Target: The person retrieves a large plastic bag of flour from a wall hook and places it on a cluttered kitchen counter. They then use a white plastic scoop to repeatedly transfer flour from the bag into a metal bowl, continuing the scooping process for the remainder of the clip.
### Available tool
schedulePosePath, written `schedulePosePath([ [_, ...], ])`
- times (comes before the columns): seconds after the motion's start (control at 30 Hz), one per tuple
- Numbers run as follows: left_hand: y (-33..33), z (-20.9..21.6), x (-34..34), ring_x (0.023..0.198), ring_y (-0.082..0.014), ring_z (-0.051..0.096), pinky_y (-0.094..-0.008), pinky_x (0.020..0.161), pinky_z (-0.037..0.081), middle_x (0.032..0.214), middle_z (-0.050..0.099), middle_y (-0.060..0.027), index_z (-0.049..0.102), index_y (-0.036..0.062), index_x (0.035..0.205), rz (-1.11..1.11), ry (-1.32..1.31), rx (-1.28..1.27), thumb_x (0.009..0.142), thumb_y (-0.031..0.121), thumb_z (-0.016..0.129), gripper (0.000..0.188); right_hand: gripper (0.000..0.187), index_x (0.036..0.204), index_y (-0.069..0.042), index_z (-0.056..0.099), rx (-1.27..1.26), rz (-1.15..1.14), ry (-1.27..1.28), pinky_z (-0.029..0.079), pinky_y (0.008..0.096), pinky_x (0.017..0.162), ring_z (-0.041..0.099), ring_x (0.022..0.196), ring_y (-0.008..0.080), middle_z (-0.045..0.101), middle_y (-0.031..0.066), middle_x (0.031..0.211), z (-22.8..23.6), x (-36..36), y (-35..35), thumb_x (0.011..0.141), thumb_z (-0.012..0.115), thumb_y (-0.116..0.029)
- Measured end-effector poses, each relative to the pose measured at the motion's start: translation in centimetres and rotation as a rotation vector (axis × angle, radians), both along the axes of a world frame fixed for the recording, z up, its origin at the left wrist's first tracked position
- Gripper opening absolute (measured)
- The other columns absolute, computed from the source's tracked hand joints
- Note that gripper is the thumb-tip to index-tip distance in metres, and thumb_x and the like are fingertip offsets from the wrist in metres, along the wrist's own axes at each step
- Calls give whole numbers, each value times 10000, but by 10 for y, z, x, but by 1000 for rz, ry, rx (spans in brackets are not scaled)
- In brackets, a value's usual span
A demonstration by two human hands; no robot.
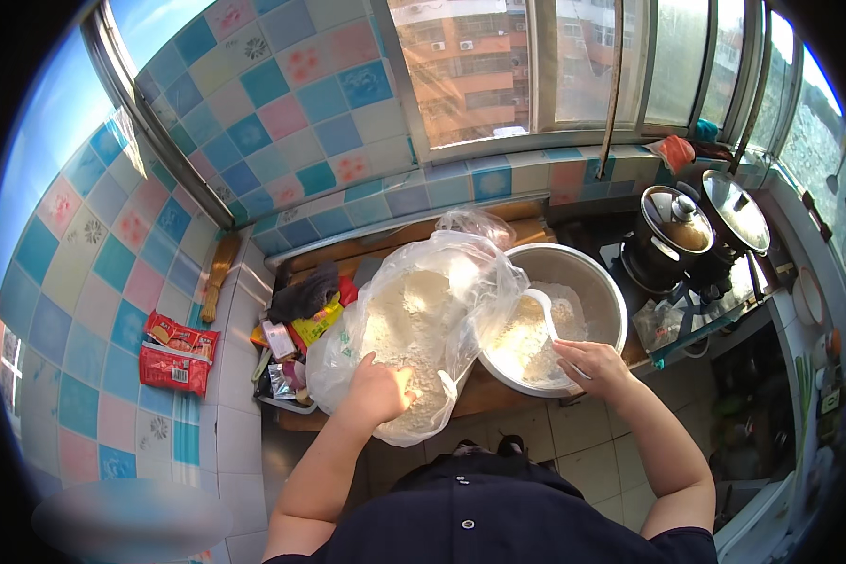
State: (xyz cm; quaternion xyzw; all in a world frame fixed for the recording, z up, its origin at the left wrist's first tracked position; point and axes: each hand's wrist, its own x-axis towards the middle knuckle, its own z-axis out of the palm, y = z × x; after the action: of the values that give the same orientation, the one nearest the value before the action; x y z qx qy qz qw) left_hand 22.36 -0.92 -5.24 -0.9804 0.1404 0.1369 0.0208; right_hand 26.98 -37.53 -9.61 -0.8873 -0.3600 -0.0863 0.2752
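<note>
One flour bag (336, 362) at eleven o'clock, overlapping one bowl's (611, 296) rim at one, right grip (597, 365) pinching scoop (547, 315), left grip (378, 387) unclear

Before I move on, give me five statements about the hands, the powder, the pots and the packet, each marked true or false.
1. The left hand is at the plastic bag of pale powder. True.
2. The right hand is at the near right side of the metal bowl. True.
3. The bowl stands to the left of the bag. False: it stands to the right.
4. The pot nearer the bowl has a lid on it. True.
5. The red packet lies inside the bowl. False: it is by the tiled wall on the left.
</note>
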Motion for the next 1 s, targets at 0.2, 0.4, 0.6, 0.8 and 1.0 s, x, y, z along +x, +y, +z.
schedulePosePath([
  [0.2,5,-2,-9,906,-280,629,-435,1070,274,882,683,-141,627,101,1108,56,29,-4,857,396,560,393,239,1075,-63,638,-237,38,39,548,359,769,652,964,240,663,108,1091,28,-36,-30,867,610,-176],
  [0.4,19,1,-7,910,-260,635,-442,1115,190,949,673,-113,627,84,1100,-37,-295,245,858,291,549,327,259,1078,-22,637,-145,14,89,542,346,778,653,964,273,657,150,1087,43,-32,-33,833,638,-104],
  [0.6,25,10,-15,879,-248,655,-422,1063,261,859,678,-111,629,72,1046,171,-123,234,832,233,566,276,268,1075,61,640,511,-345,195,506,279,777,667,865,202,687,169,981,90,-54,-36,854,601,-85],
  [0.8,39,32,-40,813,-267,652,-411,961,365,745,665,-81,637,81,924,-16,-82,-11,842,153,553,138,264,1077,32,653,508,-18,238,519,274,760,677,834,209,691,157,983,128,-50,27,855,615,-105],
  [1.0,43,74,-72,802,-245,607,-414,1003,357,769,619,-48,641,107,893,-62,-314,-207,784,101,618,112,260,1079,-11,640,215,299,64,532,343,759,662,870,322,672,183,995,83,-10,137,822,634,-51],
])
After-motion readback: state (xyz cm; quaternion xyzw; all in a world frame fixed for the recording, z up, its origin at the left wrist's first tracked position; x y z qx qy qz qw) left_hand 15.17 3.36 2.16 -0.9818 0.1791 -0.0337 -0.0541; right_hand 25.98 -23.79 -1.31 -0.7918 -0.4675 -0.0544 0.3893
